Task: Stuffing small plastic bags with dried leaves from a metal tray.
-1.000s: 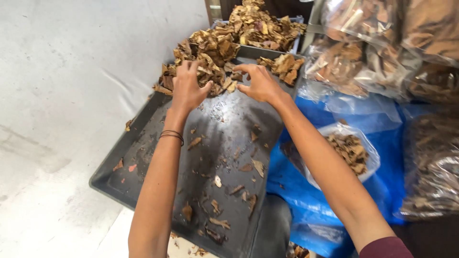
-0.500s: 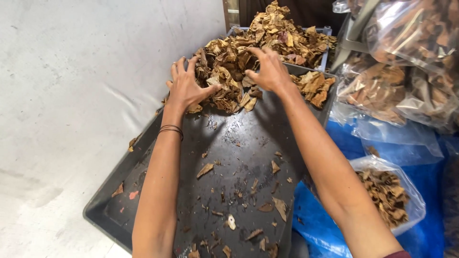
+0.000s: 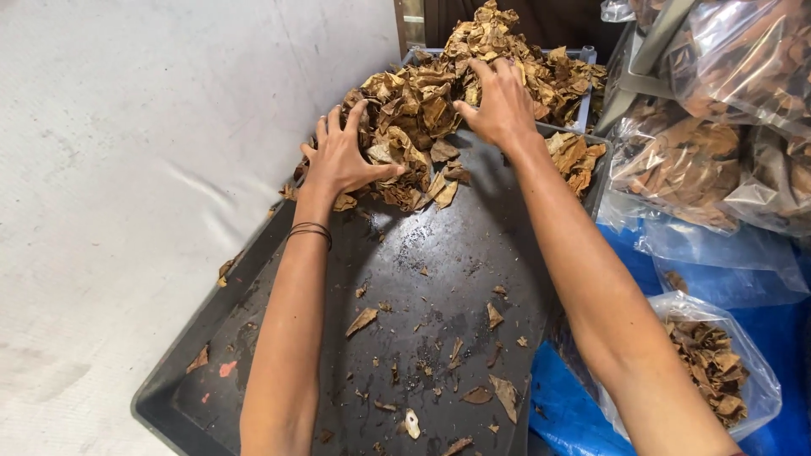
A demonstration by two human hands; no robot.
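Two bare hands spread open on heap of dry brown crumpled leaves (image 3: 422, 118) at far end of long dark grey plastic tray (image 3: 473, 262). Left hand (image 3: 342, 156) presses heap's near-left edge; right hand (image 3: 500, 105) rests on top. Tray's long axis runs away from viewer, angled right.

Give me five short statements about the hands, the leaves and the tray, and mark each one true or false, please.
1. Both hands, left hand and right hand, rest on the pile of dry brown leaves. True.
2. The dark tray is full of water. False: it holds only leaf scraps.
3. The left wrist wears thin bands. True.
4. The open plastic bag is empty. False: it holds leaves.
5. The right hand holds scissors. False: no tool.
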